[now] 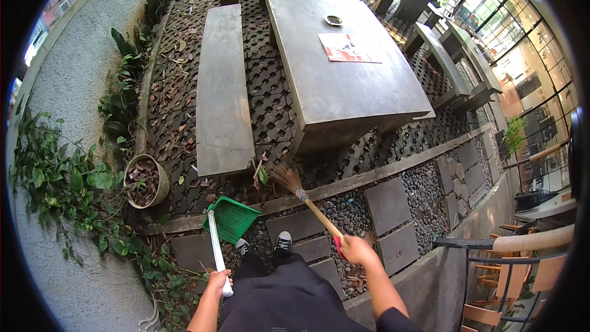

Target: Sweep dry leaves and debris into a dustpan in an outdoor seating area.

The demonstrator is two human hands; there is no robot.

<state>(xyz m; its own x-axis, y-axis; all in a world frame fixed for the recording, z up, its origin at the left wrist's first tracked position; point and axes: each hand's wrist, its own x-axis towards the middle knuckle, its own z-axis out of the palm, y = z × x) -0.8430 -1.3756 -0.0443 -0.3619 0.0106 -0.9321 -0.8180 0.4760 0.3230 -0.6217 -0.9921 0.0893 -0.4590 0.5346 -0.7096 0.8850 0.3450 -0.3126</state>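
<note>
My left hand is closed around the white handle of a green plastic dustpan, which is held low near my shoes at the stone curb. My right hand grips the wooden handle of a stick broom. The broom's bristles point up and left, over the paving just beyond the curb. Dry leaves and a green leaf lie just left of the bristles, near the end of a concrete bench. Whether the bristles touch the ground I cannot tell.
Ahead stand a concrete bench and a concrete table bearing a printed sheet and a round dish. A pot of dry leaves and vines line the left wall. A raised curb crosses before me; pebbles and slabs lie beside my feet.
</note>
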